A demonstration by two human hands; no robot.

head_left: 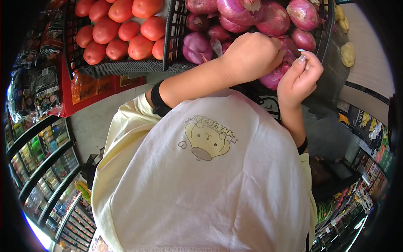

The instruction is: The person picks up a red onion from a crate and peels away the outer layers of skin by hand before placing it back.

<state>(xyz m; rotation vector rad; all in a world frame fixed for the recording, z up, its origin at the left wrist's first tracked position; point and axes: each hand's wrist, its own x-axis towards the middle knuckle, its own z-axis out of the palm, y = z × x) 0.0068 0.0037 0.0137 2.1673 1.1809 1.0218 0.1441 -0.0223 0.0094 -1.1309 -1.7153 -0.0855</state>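
Note:
My left hand reaches across from the left, closed over the red onions, its fingers curled and mostly hidden beneath it. Right beside it, my right hand is closed, thumb and index fingertip pressed together. Anything between them is too small to make out. A large red onion shows just below and between the two hands. More red onions fill the black crate behind them.
Several red tomatoes lie in a crate at the upper left. Potatoes sit at the upper right edge. Packaged goods hang at the left above dark shelves. A bag is at the lower right.

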